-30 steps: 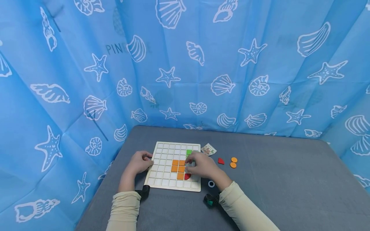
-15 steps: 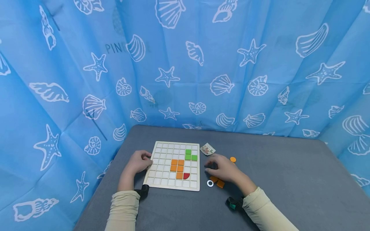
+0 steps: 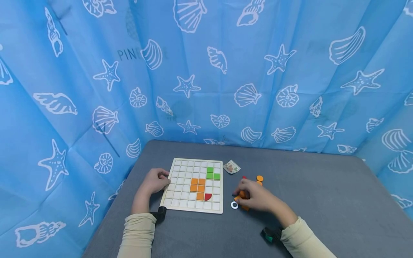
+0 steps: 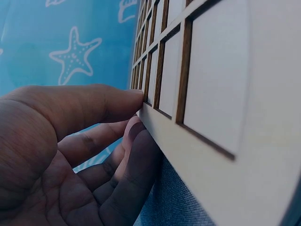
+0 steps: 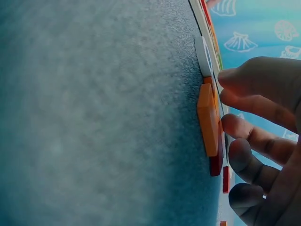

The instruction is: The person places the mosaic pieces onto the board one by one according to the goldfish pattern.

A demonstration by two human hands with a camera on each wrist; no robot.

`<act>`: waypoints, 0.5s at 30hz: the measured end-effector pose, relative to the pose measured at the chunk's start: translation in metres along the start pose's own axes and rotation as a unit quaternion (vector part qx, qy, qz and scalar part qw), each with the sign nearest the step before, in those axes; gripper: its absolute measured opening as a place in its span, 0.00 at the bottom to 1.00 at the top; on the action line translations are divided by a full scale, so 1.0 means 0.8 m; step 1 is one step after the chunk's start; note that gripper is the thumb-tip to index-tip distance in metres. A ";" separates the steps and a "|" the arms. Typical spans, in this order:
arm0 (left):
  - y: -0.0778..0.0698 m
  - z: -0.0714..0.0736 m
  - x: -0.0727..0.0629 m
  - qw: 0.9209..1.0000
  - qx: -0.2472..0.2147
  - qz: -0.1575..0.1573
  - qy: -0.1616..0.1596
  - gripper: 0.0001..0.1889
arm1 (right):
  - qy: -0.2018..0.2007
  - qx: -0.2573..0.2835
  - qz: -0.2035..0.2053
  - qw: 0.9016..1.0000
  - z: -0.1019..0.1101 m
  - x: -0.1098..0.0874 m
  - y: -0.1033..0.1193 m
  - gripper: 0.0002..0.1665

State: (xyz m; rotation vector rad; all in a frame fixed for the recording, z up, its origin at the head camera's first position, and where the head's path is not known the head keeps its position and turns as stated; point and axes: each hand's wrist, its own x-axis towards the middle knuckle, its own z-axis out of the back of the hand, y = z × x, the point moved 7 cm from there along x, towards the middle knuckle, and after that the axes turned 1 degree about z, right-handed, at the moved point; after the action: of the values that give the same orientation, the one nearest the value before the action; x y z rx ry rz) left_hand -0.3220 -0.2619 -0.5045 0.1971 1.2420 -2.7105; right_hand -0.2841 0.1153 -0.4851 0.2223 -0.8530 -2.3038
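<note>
My left hand (image 3: 156, 182) holds the left edge of the pale gridded board (image 3: 180, 207). In the left wrist view, its thumb lies on the rim and its fingers sit below the edge. Orange square tiles (image 3: 201, 188), a red quarter-circle tile (image 3: 208, 196) and green square tiles (image 3: 210, 175) sit in the board's cells. Right of the board, my right hand (image 3: 255, 196) reaches over loose orange tiles (image 5: 208, 120), partly hiding them. Its thumb and fingers are loosely curved, with the tips right at the tiles. A white ring-shaped piece (image 5: 203, 56) lies beside them.
A small printed card (image 3: 232, 167) lies by the board's upper right corner. Orange discs (image 3: 260, 178) and a partly covered red piece (image 3: 244, 177) lie beyond my right hand. A blue shell-patterned curtain (image 3: 206, 107) hangs behind the grey table (image 3: 309, 200).
My right hand has moved from over the board's right side to the loose tiles on the right, uncovering the green tiles. The left hand has stayed at the board's edge.
</note>
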 end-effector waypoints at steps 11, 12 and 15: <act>-0.001 0.000 -0.001 1.000 -0.010 -0.004 -0.001 0.18 | 0.015 0.008 -0.031 0.999 -0.003 -0.005 -0.007 0.10; -0.002 0.001 -0.002 1.000 -0.010 -0.006 0.000 0.18 | 0.017 0.009 -0.033 0.999 -0.004 -0.005 -0.008 0.10; -0.002 0.001 -0.004 1.000 -0.010 -0.008 0.001 0.18 | 0.021 0.009 -0.035 0.999 -0.003 -0.006 -0.008 0.11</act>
State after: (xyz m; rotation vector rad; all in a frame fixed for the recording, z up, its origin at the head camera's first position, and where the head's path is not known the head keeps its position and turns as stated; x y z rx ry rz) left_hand -0.3196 -0.2610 -0.5023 0.1892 1.2761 -2.7116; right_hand -0.2829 0.1206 -0.4916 0.3111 -0.8569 -2.3488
